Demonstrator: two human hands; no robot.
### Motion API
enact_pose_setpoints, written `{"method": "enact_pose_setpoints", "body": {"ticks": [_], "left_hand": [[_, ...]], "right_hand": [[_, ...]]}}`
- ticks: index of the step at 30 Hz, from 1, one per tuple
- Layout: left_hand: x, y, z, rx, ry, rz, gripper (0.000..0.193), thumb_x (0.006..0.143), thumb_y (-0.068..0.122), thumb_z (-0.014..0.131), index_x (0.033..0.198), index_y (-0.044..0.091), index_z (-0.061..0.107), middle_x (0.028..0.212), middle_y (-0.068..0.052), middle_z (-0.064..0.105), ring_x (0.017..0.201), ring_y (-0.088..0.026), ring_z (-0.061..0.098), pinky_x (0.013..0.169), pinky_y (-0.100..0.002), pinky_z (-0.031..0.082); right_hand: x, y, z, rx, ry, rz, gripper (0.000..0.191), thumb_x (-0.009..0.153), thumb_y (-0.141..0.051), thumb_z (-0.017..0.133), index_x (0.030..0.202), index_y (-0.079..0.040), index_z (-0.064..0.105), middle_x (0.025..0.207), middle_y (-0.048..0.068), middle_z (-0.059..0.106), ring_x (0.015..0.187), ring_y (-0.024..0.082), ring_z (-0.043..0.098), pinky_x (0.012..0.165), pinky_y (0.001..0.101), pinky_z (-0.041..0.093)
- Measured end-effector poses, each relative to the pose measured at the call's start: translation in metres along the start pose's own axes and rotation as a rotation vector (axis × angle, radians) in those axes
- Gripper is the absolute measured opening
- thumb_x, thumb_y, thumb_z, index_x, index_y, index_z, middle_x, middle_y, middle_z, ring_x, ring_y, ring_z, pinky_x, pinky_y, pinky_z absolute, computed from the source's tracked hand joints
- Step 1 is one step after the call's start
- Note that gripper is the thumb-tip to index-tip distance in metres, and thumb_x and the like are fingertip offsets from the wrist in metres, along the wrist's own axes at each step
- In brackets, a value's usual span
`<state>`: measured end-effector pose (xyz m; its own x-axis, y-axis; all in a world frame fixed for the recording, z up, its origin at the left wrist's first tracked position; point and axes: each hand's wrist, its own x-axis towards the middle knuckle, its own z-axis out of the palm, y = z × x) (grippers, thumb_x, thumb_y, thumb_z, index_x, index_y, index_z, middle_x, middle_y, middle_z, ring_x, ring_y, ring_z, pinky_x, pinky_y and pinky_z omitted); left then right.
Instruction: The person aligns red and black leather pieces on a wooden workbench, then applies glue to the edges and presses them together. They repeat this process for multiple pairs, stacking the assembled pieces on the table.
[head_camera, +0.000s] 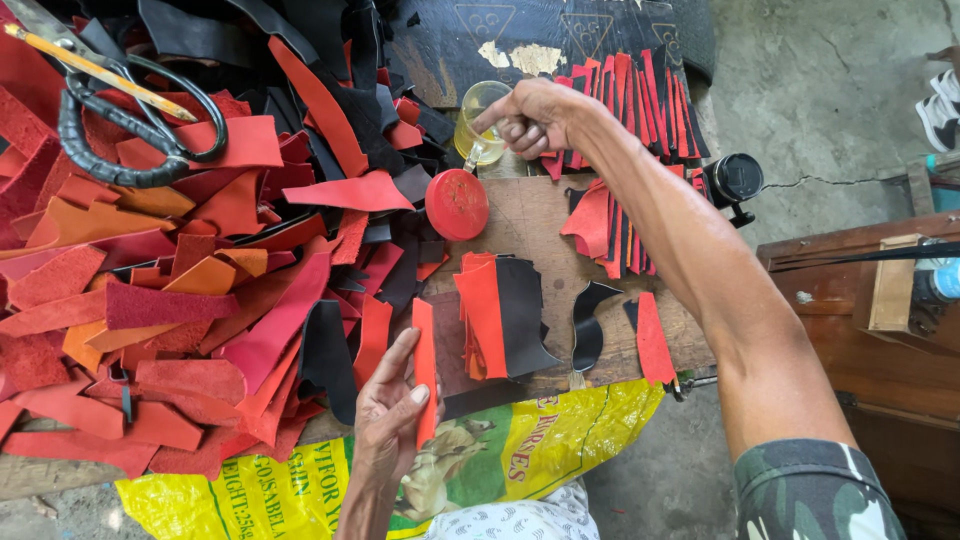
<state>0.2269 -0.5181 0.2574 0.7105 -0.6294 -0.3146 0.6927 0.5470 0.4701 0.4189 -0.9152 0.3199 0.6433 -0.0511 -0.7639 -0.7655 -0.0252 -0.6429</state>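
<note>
Reaching your right hand (530, 118) into the glass glue jar (478, 125) at the counter's (530, 215) far edge, fingers closed on its applicator, you risk tipping it, while your left hand (385, 415) pinches the red leather strip (425, 365) near you.

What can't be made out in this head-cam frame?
- Glass jar, head view: the right hand covers its far side, so the contents and the grip are unclear.
- Red strip: the left hand hides its lower end.
- Scissors: the tips are cut off by the top-left edge.
- Worktop: mostly buried under leather scraps.
</note>
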Motion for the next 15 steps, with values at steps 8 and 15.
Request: {"method": "enact_pose_setpoints", "body": {"ticks": [8,15], "left_hand": [[0.002,-0.007,0.010,0.091,-0.044,0.052,0.080,0.084,-0.001,0.070,0.156,-0.007,0.038,0.156,-0.018,0.045,0.109,-0.018,0.060,0.084,-0.030,0.053],[-0.012,-0.012,0.025,-0.002,-0.160,0.051,0.083,0.083,0.001,0.072,0.157,-0.006,0.034,0.162,-0.017,0.038,0.140,-0.024,0.048,0.106,-0.037,0.045]], "right_hand": [[-0.048,0.008,0.013,-0.352,0.143,-0.255,0.063,0.078,0.007,0.042,0.133,-0.006,0.069,0.064,0.003,0.056,0.047,0.007,0.043,0.037,0.0241,0.034],[-0.168,0.119,0.127,-0.133,0.369,-1.086,0.023,0.096,0.001,0.051,0.115,0.000,0.063,0.106,0.005,0.066,0.100,0.010,0.063,0.095,0.0260,0.053]]}}
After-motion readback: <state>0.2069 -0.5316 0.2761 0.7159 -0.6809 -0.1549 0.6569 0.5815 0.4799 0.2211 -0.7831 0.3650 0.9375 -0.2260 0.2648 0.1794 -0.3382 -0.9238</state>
